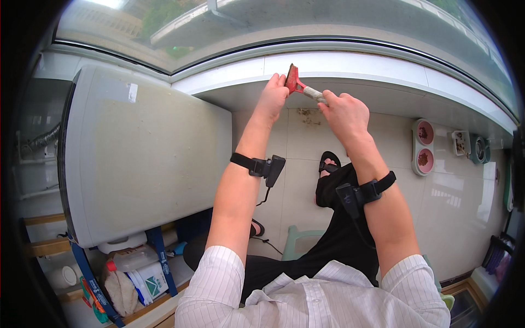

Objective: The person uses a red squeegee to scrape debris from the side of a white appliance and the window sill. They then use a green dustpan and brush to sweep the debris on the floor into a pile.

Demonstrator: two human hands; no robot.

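A scraper with a red head [293, 80] and a worn whitish handle [313, 94] is held up near the front edge of the white windowsill [328, 63]. My right hand [346, 110] is closed around the handle's lower end. Just left of the scraper head is my left hand [274, 98], its fingertips at the head's edge; whether they pinch it or only touch it cannot be made out. The blade end points away from me, towards the window. Below the hands, brown debris [308, 117] lies on the tiled floor.
At left stands a large appliance [151, 151] with a stained top, above a shelf with a clear plastic container [135, 258]. A double pet bowl [423, 147], a small white tray [462, 142] and a round bowl [479, 148] stand right. A green stool [301, 235] is beneath me.
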